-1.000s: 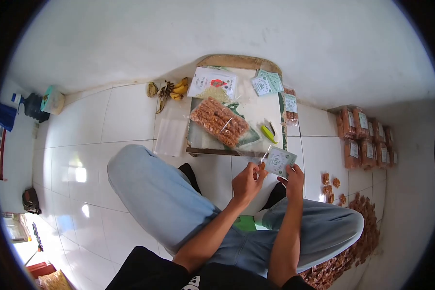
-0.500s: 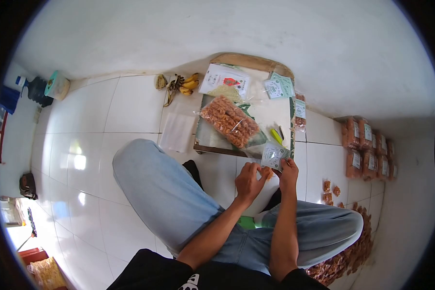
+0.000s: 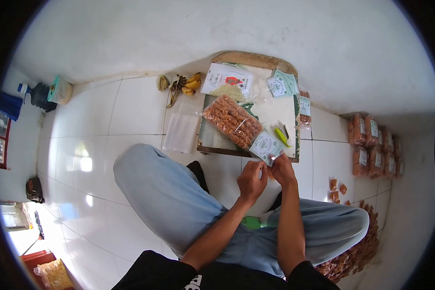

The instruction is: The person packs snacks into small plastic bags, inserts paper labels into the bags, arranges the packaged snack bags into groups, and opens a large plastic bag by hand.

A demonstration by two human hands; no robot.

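Observation:
A clear bag of reddish-brown snacks (image 3: 233, 122) lies on the low table (image 3: 275, 116). At its lower right end is a white and green label (image 3: 266, 147), close above both hands. My left hand (image 3: 252, 181) has its fingers bent in a pinch beside my right hand; what lies between its fingertips is too small to make out. My right hand (image 3: 282, 169) is closed on the lower edge of the label's clear plastic. Something small and orange shows just under the hands.
On the table are a yellow-green cutter (image 3: 282, 137), rubber bands (image 3: 229, 92), a white printed pack (image 3: 223, 77) and more labels (image 3: 282, 86). Bananas (image 3: 192, 83) and clear plastic bags (image 3: 180, 133) lie left of it. Packed snack bags (image 3: 367, 130) stand right; small packets (image 3: 333, 195) lie nearer.
The label has moved left and up, against the end of the snack bag. My hands have drawn closer together. The whole view has shifted slightly.

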